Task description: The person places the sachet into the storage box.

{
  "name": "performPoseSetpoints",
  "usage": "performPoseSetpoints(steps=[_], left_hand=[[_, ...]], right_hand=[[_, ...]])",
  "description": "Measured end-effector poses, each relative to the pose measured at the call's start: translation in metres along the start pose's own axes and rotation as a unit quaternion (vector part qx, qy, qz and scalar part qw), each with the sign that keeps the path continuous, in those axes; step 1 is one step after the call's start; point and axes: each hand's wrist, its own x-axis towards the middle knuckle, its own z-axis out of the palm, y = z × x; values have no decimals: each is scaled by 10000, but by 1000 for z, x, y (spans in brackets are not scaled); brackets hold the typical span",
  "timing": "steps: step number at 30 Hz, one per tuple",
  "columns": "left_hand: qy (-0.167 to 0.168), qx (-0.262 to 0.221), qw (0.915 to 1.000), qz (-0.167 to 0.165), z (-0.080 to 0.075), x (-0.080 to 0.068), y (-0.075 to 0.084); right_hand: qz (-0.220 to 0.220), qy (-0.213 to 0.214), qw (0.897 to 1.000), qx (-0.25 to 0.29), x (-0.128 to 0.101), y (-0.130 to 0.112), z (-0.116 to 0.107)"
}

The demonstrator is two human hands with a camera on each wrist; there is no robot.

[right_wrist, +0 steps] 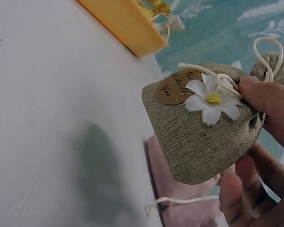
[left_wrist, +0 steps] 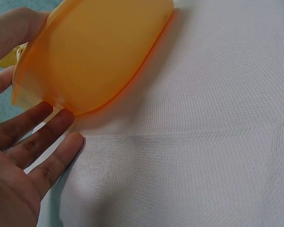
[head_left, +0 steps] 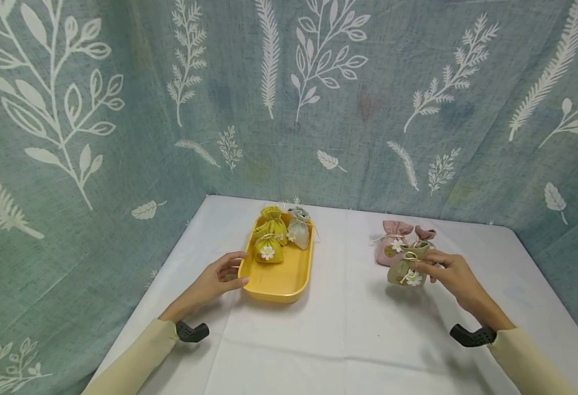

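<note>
My right hand (head_left: 454,274) pinches an olive-grey drawstring pouch (right_wrist: 194,137) by its gathered neck, above the table. A white flower and a round brown tag hang on its front. Behind it sit a pink pouch (head_left: 392,241) and a darker mauve pouch (head_left: 424,234), the latter partly hidden. At the left, my left hand (head_left: 220,277) touches the side of a yellow tray (head_left: 279,282) with spread fingers, the thumb near its front corner. Inside the tray are two yellow-green pouches (head_left: 265,249) and a pale grey pouch (head_left: 299,229), all toward the far end.
A white cloth (head_left: 338,323) covers the table, with a fold line running across it. Blue-green leaf-print curtains (head_left: 289,148) stand along the table's back and left side. Each wrist wears a black band (head_left: 474,336).
</note>
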Motion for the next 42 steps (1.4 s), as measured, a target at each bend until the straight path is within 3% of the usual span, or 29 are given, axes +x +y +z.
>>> performPoseSetpoints(steps=[22,34,42], left_hand=[[-63,59,9997,-214,0,1,2],[-27,68,9999,-123,1,0,1],[66,119,9996,-242,1,-1,2]], right_hand=[[-352,-394,9980,353,28,-29,39],[-101,-379,9975,590,39,-43,66],[-48,-355,9964,767,49,-56,85]])
